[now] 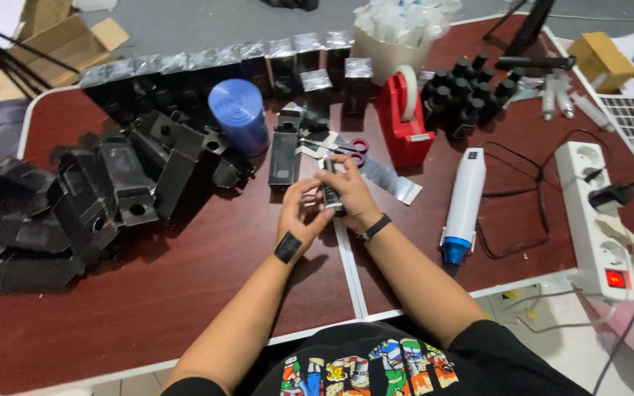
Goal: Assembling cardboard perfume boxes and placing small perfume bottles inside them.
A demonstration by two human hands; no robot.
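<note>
Over the dark red table [185,293], the left hand [299,220] and right hand [354,196] meet, fingers of both curled around a small black bottle [330,196] held upright between them, its body pinched between the fingertips. Just beyond lie scissors [346,147] and an upright black box [285,158]. Farther back stand a blue roll [240,114] and a red tape dispenser [403,121].

boxes [111,183] left, heat gun [462,202] right of hands [328,202]
</note>
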